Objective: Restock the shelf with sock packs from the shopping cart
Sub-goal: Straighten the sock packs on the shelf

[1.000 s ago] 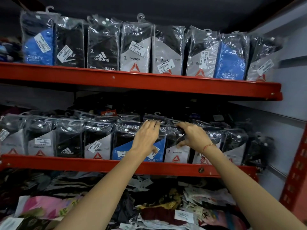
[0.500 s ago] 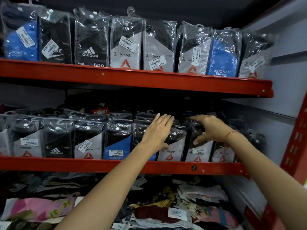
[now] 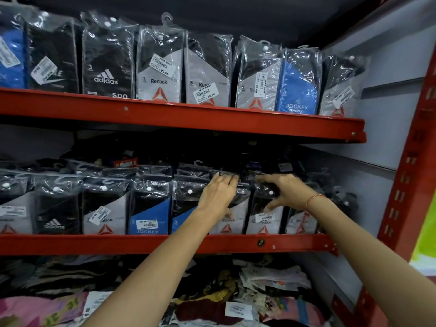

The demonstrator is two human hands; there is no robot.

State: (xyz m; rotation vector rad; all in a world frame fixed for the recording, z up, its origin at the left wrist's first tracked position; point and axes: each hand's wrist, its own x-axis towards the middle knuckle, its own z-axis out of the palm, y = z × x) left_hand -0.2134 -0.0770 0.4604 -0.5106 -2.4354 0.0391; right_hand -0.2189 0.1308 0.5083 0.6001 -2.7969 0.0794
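Observation:
Sock packs in clear plastic stand in a row on the middle red shelf (image 3: 141,244). My left hand (image 3: 218,194) lies flat with its fingers together over the top of a grey Reebok sock pack (image 3: 227,226). My right hand (image 3: 286,191) is spread over the neighbouring Reebok sock pack (image 3: 264,223), fingers across its top and thumb against its front. Both packs stand on the shelf. Neither hand lifts a pack. No shopping cart is in view.
The upper red shelf (image 3: 188,116) holds a full row of Adidas, Reebok and Jockey packs (image 3: 298,90). Under the middle shelf lies a loose heap of clothes and tags (image 3: 271,279). A red slotted upright (image 3: 405,185) and a grey wall panel (image 3: 382,102) close off the right side.
Both hands have shifted rightward along the middle row, from the blue Jockey pack to the Reebok packs. The view has also turned to the right.

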